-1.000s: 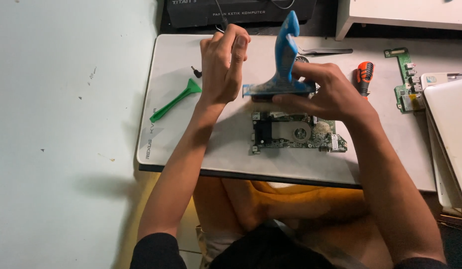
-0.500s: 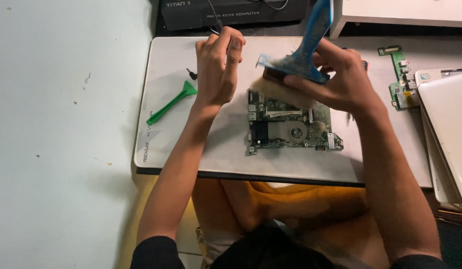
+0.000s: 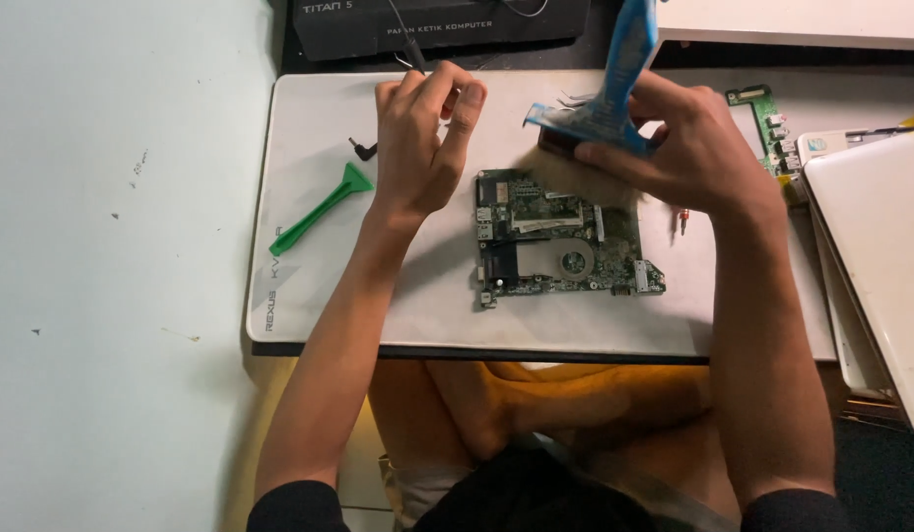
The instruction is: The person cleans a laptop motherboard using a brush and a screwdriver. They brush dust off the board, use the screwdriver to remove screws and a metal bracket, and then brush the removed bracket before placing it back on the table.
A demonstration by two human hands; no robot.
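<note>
Bristles of blue brush touch circuit board below right-hand fingers.

Pale blue-grey painted floor spreads left of the hands, speckled with small marks; a low white rectangular counter sits under them, evenly lit.

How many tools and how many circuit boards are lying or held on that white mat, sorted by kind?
Brushes: 1, the blue brush gripped in the right hand
Green plastic pry tools: 1, the pry tool beside the left hand
Screwdrivers: 1, the screwdriver, mostly hidden
Circuit boards: 2, the large board and the small board
Total: 5
</note>
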